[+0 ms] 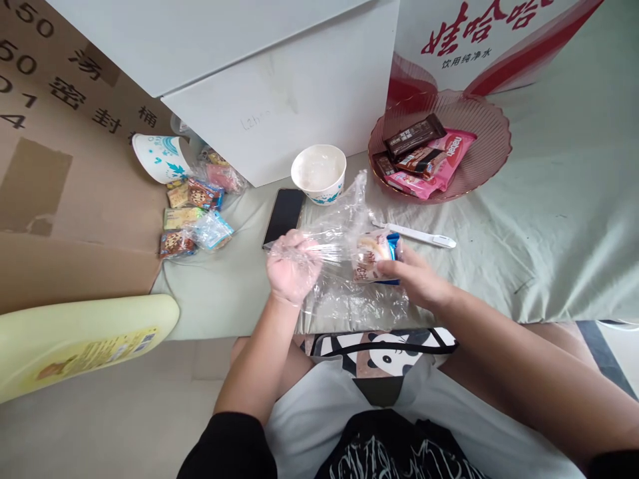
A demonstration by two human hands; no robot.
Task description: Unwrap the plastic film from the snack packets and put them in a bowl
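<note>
A crinkled clear plastic bag (332, 249) stretches between my hands above the cloth. My left hand (294, 263) is closed with the film around its curled fingers; whether it is inside or outside the bag is hard to tell. My right hand (422, 274) grips small wrapped snack packets (370, 256), thumb on top, one with a pale brown-and-cream print and another blue one behind it. Clear film hangs around the packets. Just beyond them a white plastic-handled tool (422, 235) lies on the cloth, its far end partly hidden by the bag.
Beyond my left hand lies a phone (283, 216), with a paper bowl (319, 174) behind it. A pink ribbed dish (492, 156) holds wrapped bars. Left are small snack packets (192, 219), a tipped paper cup (162, 158), a cardboard box (74, 199) and a yellow-green container (90, 339). White boxes (279, 100) stand behind.
</note>
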